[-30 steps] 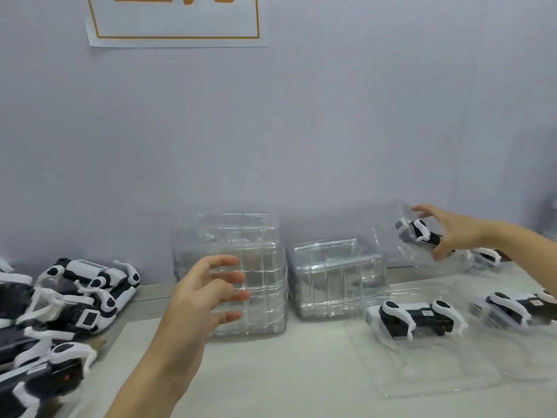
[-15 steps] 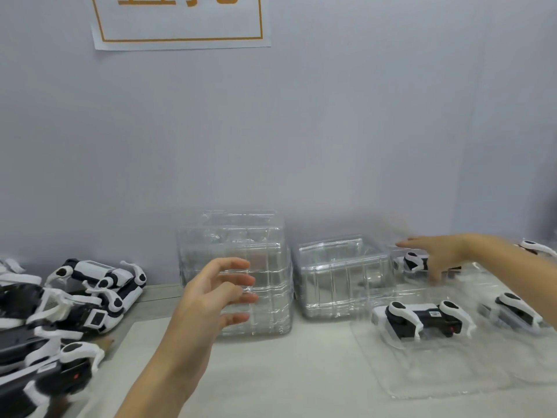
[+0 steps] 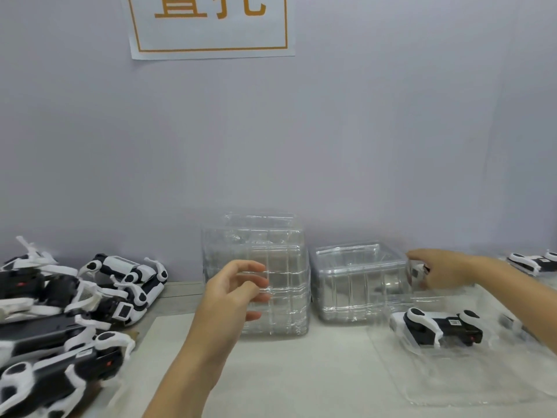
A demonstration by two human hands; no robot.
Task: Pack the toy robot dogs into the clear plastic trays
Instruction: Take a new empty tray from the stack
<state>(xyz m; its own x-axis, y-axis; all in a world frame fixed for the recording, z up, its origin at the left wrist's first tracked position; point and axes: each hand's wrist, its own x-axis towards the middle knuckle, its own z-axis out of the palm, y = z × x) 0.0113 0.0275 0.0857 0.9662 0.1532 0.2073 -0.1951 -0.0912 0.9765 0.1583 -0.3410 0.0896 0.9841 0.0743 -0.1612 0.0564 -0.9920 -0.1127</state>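
Note:
My right hand (image 3: 446,270) reaches to the back right and holds a toy robot dog (image 3: 419,270) in its clear tray, low on the table beside the short stack of clear trays (image 3: 358,282). Most of that dog is hidden by my fingers. My left hand (image 3: 238,294) hovers with loosely curled fingers, holding nothing, in front of the tall stack of clear trays (image 3: 256,251). Another black and white robot dog (image 3: 437,327) lies in a clear tray (image 3: 452,384) at the front right. A pile of loose robot dogs (image 3: 75,297) lies at the left.
A further packed dog (image 3: 536,262) sits at the far right by the wall. A grey wall with a paper sign (image 3: 211,25) closes off the back. A light mat (image 3: 301,372) covers the table between the pile and the trays.
My right hand has brought the packed dog down from the air to the table beside the short stack. My left hand has stayed hovering by the tall stack.

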